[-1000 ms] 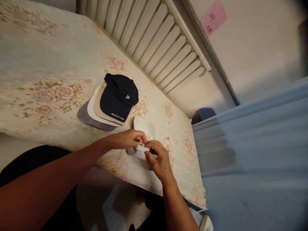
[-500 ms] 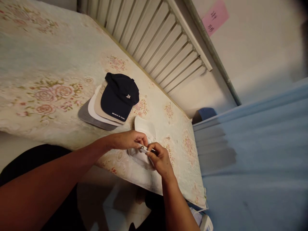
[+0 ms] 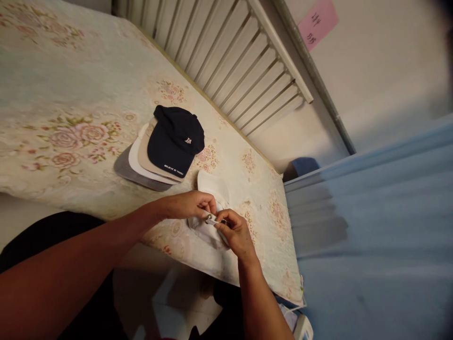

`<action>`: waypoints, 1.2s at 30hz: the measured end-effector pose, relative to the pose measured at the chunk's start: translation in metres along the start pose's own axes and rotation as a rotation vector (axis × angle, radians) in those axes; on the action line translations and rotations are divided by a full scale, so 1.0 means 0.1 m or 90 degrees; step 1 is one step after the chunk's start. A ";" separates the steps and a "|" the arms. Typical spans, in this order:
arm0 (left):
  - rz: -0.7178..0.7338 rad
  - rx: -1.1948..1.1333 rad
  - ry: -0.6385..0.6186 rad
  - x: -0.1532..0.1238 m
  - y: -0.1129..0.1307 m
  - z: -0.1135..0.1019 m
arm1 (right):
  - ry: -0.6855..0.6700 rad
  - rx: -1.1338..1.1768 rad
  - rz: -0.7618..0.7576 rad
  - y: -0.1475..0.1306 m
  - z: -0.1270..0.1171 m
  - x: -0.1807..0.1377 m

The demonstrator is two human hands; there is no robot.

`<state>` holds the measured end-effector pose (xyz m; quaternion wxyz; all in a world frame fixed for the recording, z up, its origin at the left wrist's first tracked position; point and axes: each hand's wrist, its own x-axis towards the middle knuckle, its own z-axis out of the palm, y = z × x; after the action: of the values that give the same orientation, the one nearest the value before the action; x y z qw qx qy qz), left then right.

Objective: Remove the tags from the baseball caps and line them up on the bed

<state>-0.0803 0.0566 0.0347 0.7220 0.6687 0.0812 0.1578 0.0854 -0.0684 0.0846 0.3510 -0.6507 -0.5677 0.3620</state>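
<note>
While the white cap [image 3: 212,184] lies on the flowery cloth [image 3: 88,94], near the edge closest to the person, both bare hands are on it. The left hand [image 3: 196,204] has its thumb and fingers pinched on a small white strap [image 3: 213,221] at the back of the cap. The right hand [image 3: 238,232] pinches the strap from the other side — the two hands are very close together. A little round metal ring [image 3: 209,217] shows between them. The cap's brim points away from the person. Just beside it, to the left, sits a pile of caps: a dark blue cap [image 3: 179,134] on top, then a beige brim [image 3: 143,158], a white brim [image 3: 134,158] and a grey brim [image 3: 123,166] at the bottom. Metal bars [image 3: 226,49] stand behind the cloth — and a blue curtain [image 3: 371,226] hangs on the right.
</note>
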 end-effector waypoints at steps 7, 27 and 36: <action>-0.007 -0.001 0.005 0.00 0.01 0.00 | -0.033 -0.038 -0.071 -0.10 0.00 -0.02; 0.003 0.003 0.028 0.02 0.00 0.01 | 0.003 -0.076 -0.039 -0.12 0.04 -0.05; 0.022 0.101 0.110 0.02 0.01 0.06 | 0.013 0.008 0.027 0.00 0.02 -0.05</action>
<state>-0.0766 0.0515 0.0368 0.6543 0.7091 0.1438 0.2201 0.0834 -0.0728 0.0844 0.3533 -0.6641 -0.5477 0.3663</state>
